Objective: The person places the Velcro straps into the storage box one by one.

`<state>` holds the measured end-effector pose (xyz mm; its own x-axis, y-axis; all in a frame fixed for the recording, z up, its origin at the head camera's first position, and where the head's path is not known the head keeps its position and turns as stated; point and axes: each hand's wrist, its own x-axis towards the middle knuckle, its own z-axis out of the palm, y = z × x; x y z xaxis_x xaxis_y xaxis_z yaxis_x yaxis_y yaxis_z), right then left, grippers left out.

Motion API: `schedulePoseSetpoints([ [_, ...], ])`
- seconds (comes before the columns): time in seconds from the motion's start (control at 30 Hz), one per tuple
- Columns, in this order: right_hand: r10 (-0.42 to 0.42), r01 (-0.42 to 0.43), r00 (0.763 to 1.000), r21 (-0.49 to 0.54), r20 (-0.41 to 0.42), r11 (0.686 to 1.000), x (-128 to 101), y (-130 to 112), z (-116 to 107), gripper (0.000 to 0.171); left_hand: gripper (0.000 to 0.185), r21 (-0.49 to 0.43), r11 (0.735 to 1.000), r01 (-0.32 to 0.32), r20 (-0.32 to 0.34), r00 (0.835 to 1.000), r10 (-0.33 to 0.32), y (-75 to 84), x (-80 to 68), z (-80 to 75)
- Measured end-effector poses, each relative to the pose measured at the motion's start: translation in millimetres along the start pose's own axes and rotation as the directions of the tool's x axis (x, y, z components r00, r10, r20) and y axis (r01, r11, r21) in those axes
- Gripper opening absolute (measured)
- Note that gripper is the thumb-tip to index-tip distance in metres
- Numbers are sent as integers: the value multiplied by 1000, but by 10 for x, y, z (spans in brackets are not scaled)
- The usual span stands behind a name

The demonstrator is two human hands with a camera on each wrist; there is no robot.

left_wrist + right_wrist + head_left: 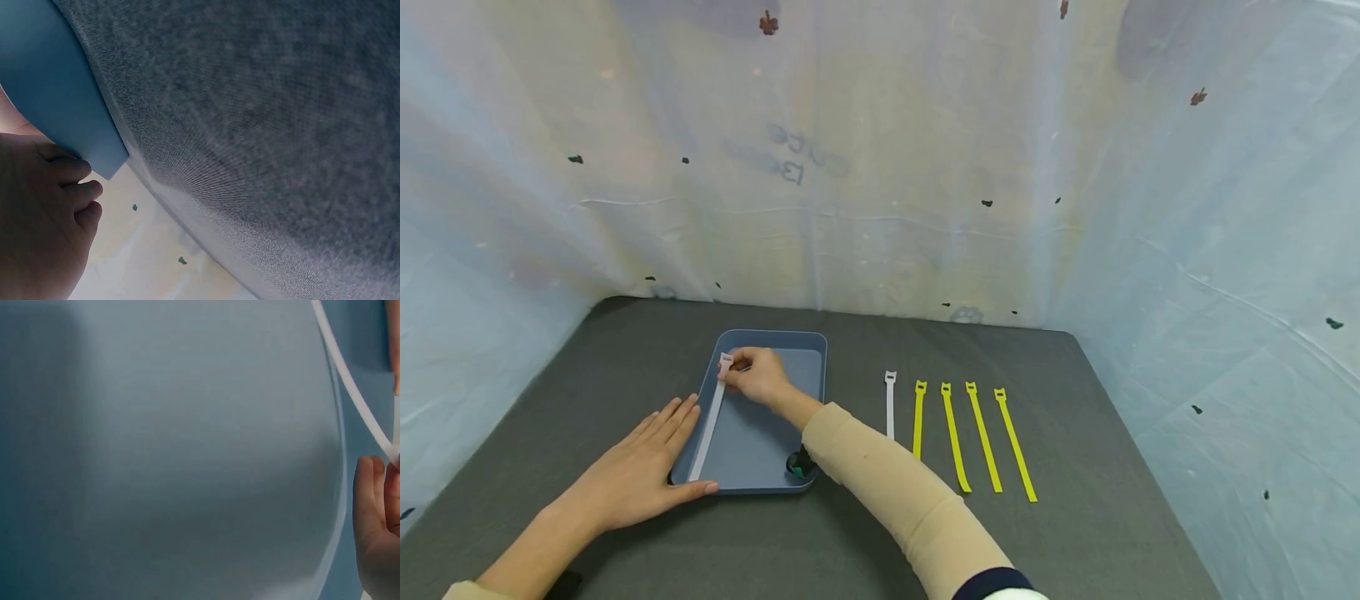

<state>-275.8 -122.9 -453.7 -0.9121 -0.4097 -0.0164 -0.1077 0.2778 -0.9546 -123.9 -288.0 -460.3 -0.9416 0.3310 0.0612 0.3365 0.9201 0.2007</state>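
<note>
One blue tray (817,350) sat on the grey table (1075,533). There were six cable ties in all: two white and four yellow. One white tie (709,425) lay in the tray along its left wall; the other white tie (890,404) lay on the table. The four yellow ties were the first (918,417), the second (953,437), the third (983,437) and the fourth (1015,443), side by side. Two hands were in view, a left hand (640,471) and a right hand (760,375). One small black and green object (797,465) lay in the tray's near right corner.
</note>
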Motion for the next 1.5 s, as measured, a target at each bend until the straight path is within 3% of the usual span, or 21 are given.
schedulePoseSetpoints([
  [0.17, -28, 28, 1000, -153, 3, 988, 54, 53, 29, 7, 114, -4, 1000, 7, 7, 1000, -7, -6, -3, -5],
  [0.3, -65, 67, 998, -273, 15, 960, 89, 84, 42, 8, 115, -10, 1000, 10, 13, 1000, -10, -7, -5, -16],
  [0.6, -114, 109, 993, -418, 13, 902, 164, 155, 77, 8, 115, -4, 1000, 6, 9, 1000, -6, -8, -3, -5],
  [1.1, -124, 117, 992, -557, 25, 822, 234, 181, 119, 15, 115, -14, 1000, 9, 14, 1000, -9, 6, -8, -17],
  [1.3, -139, 128, 990, -572, 24, 810, 250, 194, 115, 22, 115, -16, 1000, 11, 14, 1000, -10, 9, -15, -15],
  [1.5, -123, 108, 992, -573, 14, 812, 239, 184, 118, 41, 115, -10, 1000, 10, 6, 1000, -10, 2, -20, -5],
])
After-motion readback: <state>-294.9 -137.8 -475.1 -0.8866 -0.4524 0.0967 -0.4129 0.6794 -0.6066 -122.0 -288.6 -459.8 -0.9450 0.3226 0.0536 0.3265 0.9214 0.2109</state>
